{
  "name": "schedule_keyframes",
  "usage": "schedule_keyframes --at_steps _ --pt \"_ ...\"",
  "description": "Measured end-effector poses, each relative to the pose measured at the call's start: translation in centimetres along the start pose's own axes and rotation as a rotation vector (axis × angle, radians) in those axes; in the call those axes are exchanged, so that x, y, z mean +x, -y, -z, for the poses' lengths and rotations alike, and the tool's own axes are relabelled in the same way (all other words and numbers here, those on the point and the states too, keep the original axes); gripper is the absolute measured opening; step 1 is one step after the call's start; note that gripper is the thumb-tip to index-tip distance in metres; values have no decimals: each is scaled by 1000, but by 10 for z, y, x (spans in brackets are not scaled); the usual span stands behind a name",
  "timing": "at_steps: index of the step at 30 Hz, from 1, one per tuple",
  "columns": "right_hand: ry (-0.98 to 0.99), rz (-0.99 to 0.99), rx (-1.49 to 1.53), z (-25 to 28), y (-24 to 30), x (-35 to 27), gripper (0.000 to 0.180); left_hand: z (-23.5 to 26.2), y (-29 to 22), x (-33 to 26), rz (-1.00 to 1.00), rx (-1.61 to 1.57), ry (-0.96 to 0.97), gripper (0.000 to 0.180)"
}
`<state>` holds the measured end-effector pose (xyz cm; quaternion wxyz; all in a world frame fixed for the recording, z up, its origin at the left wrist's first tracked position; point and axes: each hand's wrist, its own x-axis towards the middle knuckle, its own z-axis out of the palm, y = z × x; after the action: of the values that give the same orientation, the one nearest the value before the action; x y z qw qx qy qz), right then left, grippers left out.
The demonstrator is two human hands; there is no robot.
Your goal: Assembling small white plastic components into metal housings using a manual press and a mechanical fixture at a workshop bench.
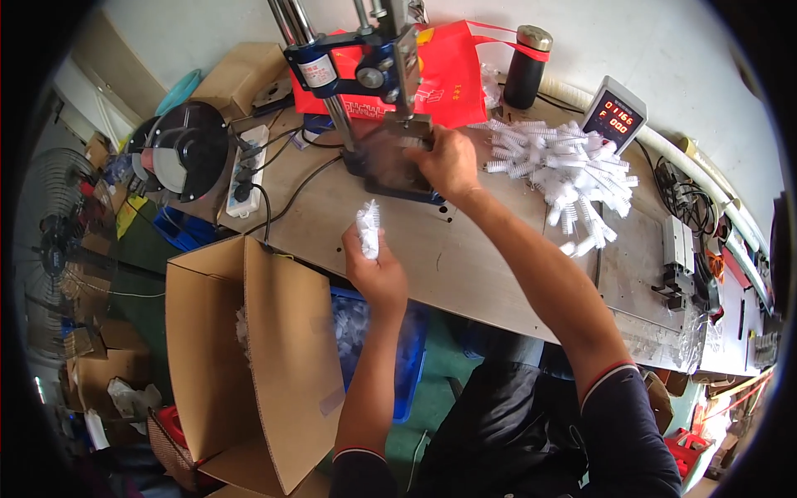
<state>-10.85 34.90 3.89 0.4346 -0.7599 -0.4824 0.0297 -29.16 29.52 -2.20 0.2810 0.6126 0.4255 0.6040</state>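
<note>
My left hand (375,270) is closed around a few white ribbed plastic pieces (368,226), which stick up above the thumb in front of the bench press. My right hand (452,163) reaches to the blue and steel bench press (384,79), its thumb and fingers pinched together right under the press head. What those fingers hold is mostly hidden; a small pale edge shows at their tips. To the right of that hand lies a large heap of similar white ribbed pieces (564,166) on the workbench (490,257).
An open cardboard box (295,357) and a blue crate (407,373) stand below the bench's front edge. Behind the press are a red bag (452,75) and a black flask (527,70). A counter display (614,112), power strip (246,170) and caged fan (62,241) flank the area.
</note>
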Motion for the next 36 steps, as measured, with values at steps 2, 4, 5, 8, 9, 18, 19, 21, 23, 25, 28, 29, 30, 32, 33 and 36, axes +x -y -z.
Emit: schedule_keyframes --at_steps 2,4,5,8,9,18,19,21,23,25,28,29,30,32,33,36 --pt "-1 -10 21 1 11 -14 35 0 2 0 -20 20 -3 13" --pt "1 -5 2 -3 16 -26 35 0 4 0 -36 28 -11 17" --pt "-4 -5 8 -4 18 -30 35 -1 5 1 -35 1 -11 16" --pt "8 106 -37 -2 22 -42 39 4 9 7 34 -59 49 15" --pt "7 105 -28 4 15 -40 39 3 10 11 105 -112 110 14" --pt "157 -24 481 106 -10 5 44 -10 -20 60 411 -247 265 27" --pt "151 -32 478 117 -7 13 44 -14 -19 62 414 -249 275 27" --pt "68 92 382 135 1 25 45 -22 -16 65 364 -262 315 29" --pt "58 115 375 145 19 32 41 -23 -13 69 361 -242 312 29" --pt "48 135 361 159 39 39 37 -23 -15 72 339 -195 313 28" --pt "53 87 492 178 73 52 31 -22 -20 73 328 -211 306 25" --pt "61 120 636 180 85 55 32 -20 -19 75 321 -215 305 24" --pt "65 154 777 183 96 58 34 -20 -18 76 324 -211 310 24" --pt "-16 183 749 196 123 50 38 -26 -19 79 300 -210 313 19" --pt "-89 217 729 199 134 47 43 -26 -18 80 303 -204 325 19" --pt "-100 380 433 195 144 91 58 -28 -18 79 274 -197 323 16"
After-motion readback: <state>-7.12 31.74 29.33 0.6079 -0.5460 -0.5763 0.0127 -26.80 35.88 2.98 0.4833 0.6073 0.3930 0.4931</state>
